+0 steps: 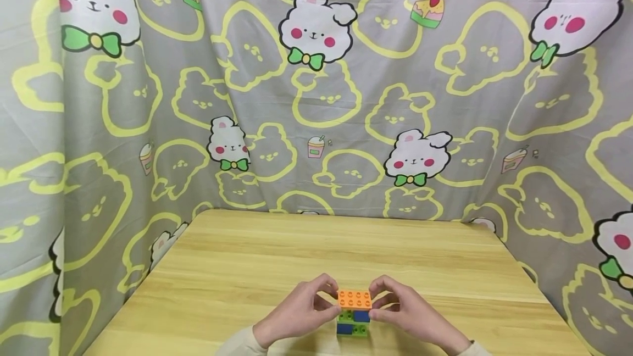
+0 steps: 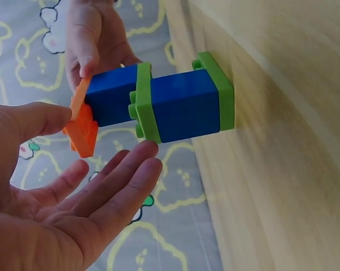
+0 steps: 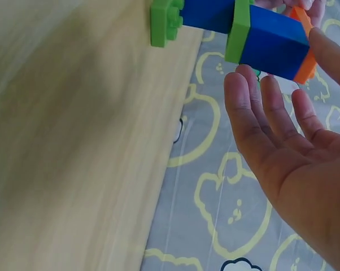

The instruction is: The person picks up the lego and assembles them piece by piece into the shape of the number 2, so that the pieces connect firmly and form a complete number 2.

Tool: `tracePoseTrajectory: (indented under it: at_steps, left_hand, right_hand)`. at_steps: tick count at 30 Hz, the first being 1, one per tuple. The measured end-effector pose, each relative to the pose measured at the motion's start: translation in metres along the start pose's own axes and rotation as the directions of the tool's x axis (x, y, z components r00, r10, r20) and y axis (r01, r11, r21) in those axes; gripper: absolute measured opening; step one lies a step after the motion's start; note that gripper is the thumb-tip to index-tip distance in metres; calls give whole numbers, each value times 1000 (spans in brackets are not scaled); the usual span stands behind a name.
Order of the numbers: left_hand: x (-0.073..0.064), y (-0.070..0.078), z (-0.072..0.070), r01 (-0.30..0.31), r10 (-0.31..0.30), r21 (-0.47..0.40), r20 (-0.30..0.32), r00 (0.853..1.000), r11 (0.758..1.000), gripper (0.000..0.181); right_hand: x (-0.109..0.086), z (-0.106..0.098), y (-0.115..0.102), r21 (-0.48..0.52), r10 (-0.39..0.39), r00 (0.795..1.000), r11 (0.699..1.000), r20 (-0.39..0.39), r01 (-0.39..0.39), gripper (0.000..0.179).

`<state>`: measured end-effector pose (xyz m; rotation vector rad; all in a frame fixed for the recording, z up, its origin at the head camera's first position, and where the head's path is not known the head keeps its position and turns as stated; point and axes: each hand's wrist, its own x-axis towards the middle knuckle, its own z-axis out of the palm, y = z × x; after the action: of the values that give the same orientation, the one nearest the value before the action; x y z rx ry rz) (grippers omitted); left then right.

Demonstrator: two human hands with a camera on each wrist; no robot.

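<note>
On the table stands a small stack of toy building bricks: a green base plate (image 2: 226,93), a blue brick (image 1: 344,328) on its left half, another green plate (image 2: 146,107), and a second blue brick (image 1: 362,316) on the right. An orange studded plate (image 1: 354,299) lies across the top. My left hand (image 1: 299,312) holds its left end by thumb and fingertip, the other fingers reaching down beside the stack. At the opposite end my right hand (image 1: 410,312) holds it likewise, its lower fingers (image 3: 246,107) extended and apart from the bricks.
The wooden table (image 1: 237,257) extends behind and to both sides of the stack. A grey curtain (image 1: 277,98) with cartoon animals hangs along its back and sides.
</note>
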<state>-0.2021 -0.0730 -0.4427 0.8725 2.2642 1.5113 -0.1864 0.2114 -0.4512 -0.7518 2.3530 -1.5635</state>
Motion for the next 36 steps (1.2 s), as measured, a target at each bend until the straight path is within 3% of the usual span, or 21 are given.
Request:
tracePoseTrajectory:
  at_steps: [6,21,30,36]
  left_hand:
    - [2,0,2,-8,8,-6,2,1000,1000,17]
    - [-2,-4,7,13,-12,13,-78,997,1000,22]
    - [-10,-4,8,57,-57,-2,-63,996,998,34]
    - [-12,-4,9,67,-69,-32,-68,995,997,33]
  right_hand:
    - [1,4,1,9,6,1000,1000,-13,-6,33]
    - [3,9,0,51,37,998,998,-59,-34,35]
    - [2,13,1,77,79,995,994,-66,-74,35]
    - [3,13,1,93,103,992,991,-76,-96,35]
